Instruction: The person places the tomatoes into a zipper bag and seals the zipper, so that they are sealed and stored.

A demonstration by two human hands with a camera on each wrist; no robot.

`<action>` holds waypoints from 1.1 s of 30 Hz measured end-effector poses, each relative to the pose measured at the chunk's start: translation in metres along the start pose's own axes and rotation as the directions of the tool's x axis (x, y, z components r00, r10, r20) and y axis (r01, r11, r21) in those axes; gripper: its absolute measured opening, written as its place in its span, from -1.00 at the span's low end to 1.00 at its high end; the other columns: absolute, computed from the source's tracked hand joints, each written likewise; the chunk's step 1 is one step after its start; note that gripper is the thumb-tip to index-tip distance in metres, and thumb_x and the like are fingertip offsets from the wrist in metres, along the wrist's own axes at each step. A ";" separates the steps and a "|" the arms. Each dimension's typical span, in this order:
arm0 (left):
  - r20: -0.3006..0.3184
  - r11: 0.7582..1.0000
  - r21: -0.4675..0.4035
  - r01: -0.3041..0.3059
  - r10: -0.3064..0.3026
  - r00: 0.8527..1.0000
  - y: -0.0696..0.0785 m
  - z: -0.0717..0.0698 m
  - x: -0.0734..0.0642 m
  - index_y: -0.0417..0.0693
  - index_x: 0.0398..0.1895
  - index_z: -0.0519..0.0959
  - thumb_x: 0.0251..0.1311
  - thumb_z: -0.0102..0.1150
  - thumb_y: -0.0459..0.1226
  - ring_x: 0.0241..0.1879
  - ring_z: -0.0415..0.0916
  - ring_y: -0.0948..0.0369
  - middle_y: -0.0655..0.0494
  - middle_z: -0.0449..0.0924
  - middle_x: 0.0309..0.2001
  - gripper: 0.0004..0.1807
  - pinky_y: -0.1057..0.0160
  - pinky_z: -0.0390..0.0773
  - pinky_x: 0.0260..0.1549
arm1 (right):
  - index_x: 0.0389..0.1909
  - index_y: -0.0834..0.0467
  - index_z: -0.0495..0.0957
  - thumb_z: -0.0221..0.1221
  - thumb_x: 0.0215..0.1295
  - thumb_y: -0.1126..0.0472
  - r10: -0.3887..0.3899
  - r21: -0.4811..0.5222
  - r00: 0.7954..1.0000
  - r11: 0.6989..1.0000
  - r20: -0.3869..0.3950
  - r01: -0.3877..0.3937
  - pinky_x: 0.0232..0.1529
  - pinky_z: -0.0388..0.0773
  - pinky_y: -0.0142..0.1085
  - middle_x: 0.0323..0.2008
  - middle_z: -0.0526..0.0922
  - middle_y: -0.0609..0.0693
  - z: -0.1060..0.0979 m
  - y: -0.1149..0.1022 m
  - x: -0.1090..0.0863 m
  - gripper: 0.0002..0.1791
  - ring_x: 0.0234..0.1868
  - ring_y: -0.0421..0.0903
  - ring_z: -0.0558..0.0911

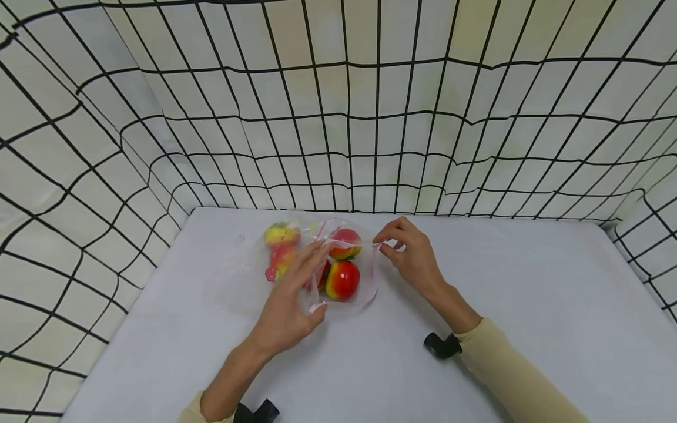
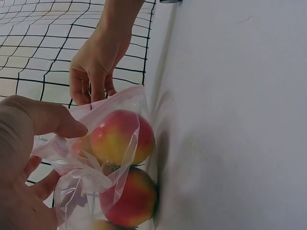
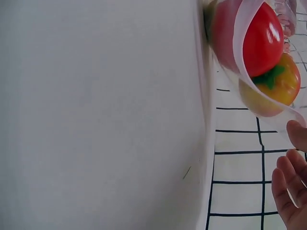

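Observation:
A clear plastic zip bag (image 1: 370,289) with a pink-edged mouth lies on the white table, holding several glossy red-and-yellow round fruits (image 1: 342,281). My right hand (image 1: 418,258) pinches the right corner of its mouth between thumb and fingertips. At the bag's left side is my left hand (image 1: 285,314), fingers stretched along the mouth and thumb spread apart at the near edge. In the left wrist view, the left thumb (image 2: 67,123) lies against the film. A green leafy top shows on one fruit (image 3: 276,81) in the right wrist view.
Left of the bag, partly behind my left hand, more yellow-and-red fruits (image 1: 282,235) lie under clear plastic. Black netting (image 1: 378,135) over pale walls rises at the table's back and sides. Black camera mounts (image 1: 441,345) sit at both wrists, beside the table surface (image 1: 508,282).

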State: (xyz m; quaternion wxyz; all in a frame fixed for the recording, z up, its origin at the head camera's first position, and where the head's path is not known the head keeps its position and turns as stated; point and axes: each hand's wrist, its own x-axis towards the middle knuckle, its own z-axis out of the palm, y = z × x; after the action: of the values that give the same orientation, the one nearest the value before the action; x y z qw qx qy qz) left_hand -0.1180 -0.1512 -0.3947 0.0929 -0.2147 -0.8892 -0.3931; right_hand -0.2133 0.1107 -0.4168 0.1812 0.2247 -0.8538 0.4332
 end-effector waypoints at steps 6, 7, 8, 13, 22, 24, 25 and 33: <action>-0.083 0.997 0.061 -0.047 0.052 0.995 -0.002 -0.008 -0.006 0.26 0.61 0.26 -0.11 0.62 -0.45 0.56 0.24 0.07 0.15 0.30 0.56 0.16 -0.03 0.71 0.11 | -0.26 0.10 0.80 0.46 0.15 0.43 -0.005 0.025 1.000 1.000 -0.016 0.006 -0.22 0.70 -0.20 -0.15 0.65 0.03 -0.006 0.008 0.000 -0.80 -0.04 -0.04 0.65; -0.096 0.996 0.075 -0.050 0.057 0.994 -0.003 -0.010 -0.007 0.22 0.59 0.30 -0.11 0.62 -0.44 0.55 0.28 0.09 0.15 0.34 0.54 0.12 -0.02 0.70 0.13 | -0.27 0.10 0.80 0.46 0.14 0.43 -0.007 0.029 1.000 1.000 -0.017 0.008 -0.23 0.70 -0.20 -0.15 0.65 0.03 -0.007 0.009 0.000 -0.80 -0.04 -0.04 0.65; -0.107 0.995 0.085 -0.052 0.061 0.992 -0.004 -0.011 -0.007 0.19 0.56 0.33 -0.10 0.63 -0.44 0.53 0.31 0.10 0.15 0.38 0.51 0.08 -0.01 0.69 0.15 | -0.27 0.11 0.81 0.47 0.13 0.43 -0.007 0.031 1.000 0.999 -0.016 0.008 -0.23 0.70 -0.20 -0.15 0.65 0.03 -0.008 0.009 0.000 -0.81 -0.04 -0.04 0.65; -0.141 0.991 0.123 -0.054 0.071 0.987 -0.006 -0.015 -0.008 0.05 0.39 0.47 -0.05 0.63 -0.38 0.44 0.43 0.15 0.16 0.50 0.42 -0.14 0.17 0.59 0.26 | -0.29 0.13 0.81 0.47 0.13 0.42 0.008 0.063 1.000 0.998 -0.004 -0.008 -0.24 0.66 -0.28 -0.17 0.66 0.04 -0.013 0.011 -0.001 -0.83 -0.06 -0.05 0.66; -0.226 0.993 0.100 -0.062 0.083 0.971 -0.006 -0.015 -0.005 -0.01 0.15 0.62 -0.01 0.62 -0.36 0.32 0.56 0.18 0.14 0.64 0.25 -0.40 0.24 0.61 0.21 | -0.28 0.12 0.81 0.46 0.15 0.43 0.025 0.112 1.000 0.993 0.013 -0.027 -0.23 0.62 -0.37 -0.19 0.67 0.03 -0.019 0.019 -0.006 -0.82 -0.16 -0.03 0.71; -0.239 0.995 0.089 -0.056 0.075 0.968 -0.006 -0.015 -0.005 0.00 0.12 0.64 0.01 0.61 -0.35 0.31 0.57 0.18 0.14 0.66 0.24 -0.44 0.38 0.57 0.22 | -0.28 0.12 0.81 0.46 0.15 0.43 0.026 0.115 1.000 0.993 0.014 -0.028 -0.23 0.62 -0.39 -0.19 0.67 0.03 -0.020 0.020 -0.007 -0.83 -0.17 -0.04 0.70; -0.246 0.995 0.085 -0.051 0.071 0.967 -0.006 -0.015 -0.004 0.00 0.11 0.65 0.01 0.61 -0.35 0.30 0.58 0.18 0.14 0.66 0.23 -0.46 0.46 0.54 0.22 | -0.28 0.12 0.81 0.46 0.15 0.43 0.028 0.117 0.999 0.993 0.016 -0.029 -0.23 0.62 -0.40 -0.19 0.67 0.03 -0.020 0.021 -0.007 -0.83 -0.17 -0.04 0.70; -0.275 0.997 0.067 -0.032 0.050 0.960 -0.005 -0.016 -0.003 -0.06 -0.02 0.73 0.02 0.59 -0.38 0.20 0.66 0.15 0.14 0.72 0.11 -0.60 0.71 0.40 0.17 | -0.29 0.11 0.81 0.48 0.14 0.42 0.021 0.111 1.000 0.994 0.022 -0.023 -0.23 0.63 -0.35 -0.20 0.68 0.03 -0.023 0.023 -0.009 -0.83 -0.19 -0.05 0.68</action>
State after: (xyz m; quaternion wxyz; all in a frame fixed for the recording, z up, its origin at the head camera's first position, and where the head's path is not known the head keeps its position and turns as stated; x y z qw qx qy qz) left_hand -0.1173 -0.1674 -0.3884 0.2308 -0.1731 -0.8747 -0.3894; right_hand -0.2158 0.1436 -0.4236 0.1546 0.2294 -0.8326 0.4799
